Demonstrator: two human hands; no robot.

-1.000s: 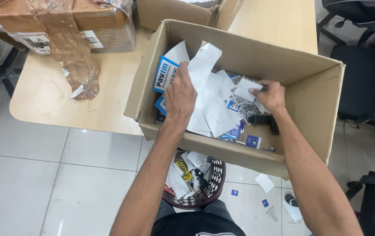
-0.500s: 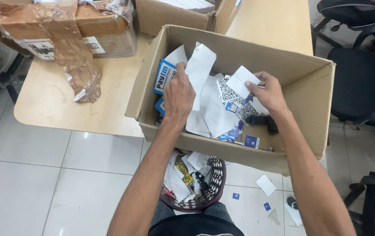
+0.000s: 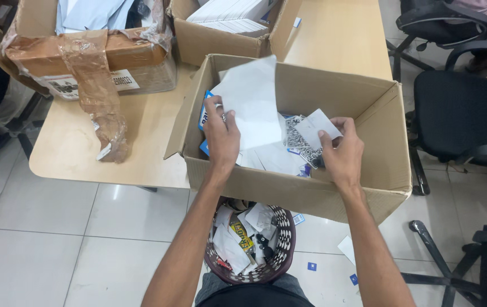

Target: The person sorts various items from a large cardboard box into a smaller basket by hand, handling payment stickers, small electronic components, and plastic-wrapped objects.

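We are gripping a white sheet (image 3: 252, 102) in the left hand (image 3: 221, 139) and a card (image 3: 318, 128) in the right hand (image 3: 343, 153), lifting both above the box (image 3: 289, 196).

Three cardboard boxes (image 3: 334, 196) are carried by the light wooden desk (image 3: 141, 142); a dark basket (image 3: 280, 250) and paper scraps (image 3: 347, 248) are borne by the tiled floor (image 3: 39, 250)

The cardboard box (image 3: 334, 196) stands open-topped (walls hem every side), papers (image 3: 272, 153) crowding its floor.
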